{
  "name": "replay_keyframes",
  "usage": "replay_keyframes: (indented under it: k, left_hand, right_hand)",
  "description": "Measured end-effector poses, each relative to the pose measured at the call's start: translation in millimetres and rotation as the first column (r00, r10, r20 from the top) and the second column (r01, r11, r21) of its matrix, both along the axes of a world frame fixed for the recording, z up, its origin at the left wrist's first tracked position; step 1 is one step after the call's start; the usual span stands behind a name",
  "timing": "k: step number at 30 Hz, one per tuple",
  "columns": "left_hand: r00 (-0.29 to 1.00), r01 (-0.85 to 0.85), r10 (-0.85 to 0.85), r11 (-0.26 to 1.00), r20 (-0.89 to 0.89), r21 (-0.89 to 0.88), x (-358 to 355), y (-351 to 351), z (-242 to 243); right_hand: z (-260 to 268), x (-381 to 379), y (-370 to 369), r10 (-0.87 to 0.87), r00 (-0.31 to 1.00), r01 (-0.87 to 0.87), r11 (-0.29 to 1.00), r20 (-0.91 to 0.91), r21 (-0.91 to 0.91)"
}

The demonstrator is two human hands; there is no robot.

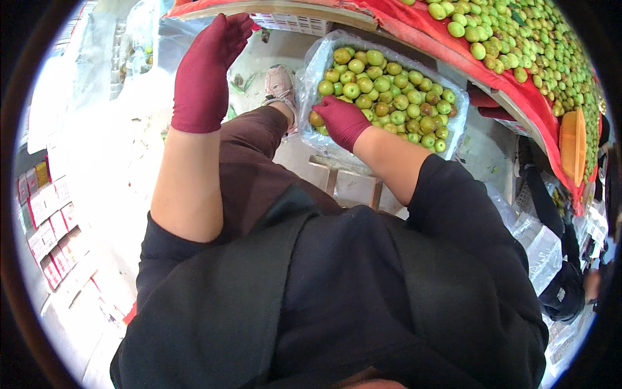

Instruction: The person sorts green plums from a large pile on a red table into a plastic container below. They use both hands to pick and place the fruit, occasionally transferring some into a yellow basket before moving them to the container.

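Note:
A light-coloured crate [459, 131] lined with clear plastic stands before me, filled with green jujubes [381, 84], some blotched brown. My right hand [342, 121], in a maroon glove, reaches into the crate's near left part. Its fingers are curled down among the fruit, and their tips are hidden, so a grasped jujube cannot be made out. Raised to the left of the crate is my left hand [206, 73], gloved the same way. Its fingers point up and right near the table edge; the palm faces away from view.
A wood-edged table with red cloth [437, 44] bears heaped jujubes [539, 53] and an orange basket [572, 146]. A slatted stool [347, 182] is near the crate. Stacked cartons [46, 219] stand left. At right are plastic bags [537, 248] and another person [563, 291].

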State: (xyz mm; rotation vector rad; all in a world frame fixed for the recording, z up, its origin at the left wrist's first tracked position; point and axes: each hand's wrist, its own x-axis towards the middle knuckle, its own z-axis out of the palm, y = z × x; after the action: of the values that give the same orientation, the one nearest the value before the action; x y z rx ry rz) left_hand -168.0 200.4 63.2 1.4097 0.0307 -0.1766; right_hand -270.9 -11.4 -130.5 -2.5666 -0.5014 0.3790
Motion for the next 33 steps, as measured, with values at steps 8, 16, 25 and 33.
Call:
replay_keyframes:
  k: [8, 16, 25, 33]
  left_hand:
    - [0.997, 0.074, -0.074, 0.997, 0.008, 0.008, 0, -3, 5]
    - [0.991, 0.135, -0.135, 0.991, 0.025, 0.006, 1, -2, 0]
    - [0.986, 0.161, -0.159, 0.987, -0.057, 0.022, 17, -15, -2]
    - [0.976, 0.218, -0.216, 0.972, -0.029, 0.086, 18, -36, 5]
  right_hand:
    - [6, 3, -41, -0.164, 0.966, 0.192, 0.972, 0.201, -0.133]
    - [-14, -39, -63, 0.117, 0.955, -0.103, 0.993, 0.272, -0.062]
    - [-14, -81, -90, 0.273, 0.936, -0.272, 0.962, 0.222, -0.038]
    - [-7, -69, -124, -0.119, 0.939, 0.074, 0.986, 0.322, 0.150]
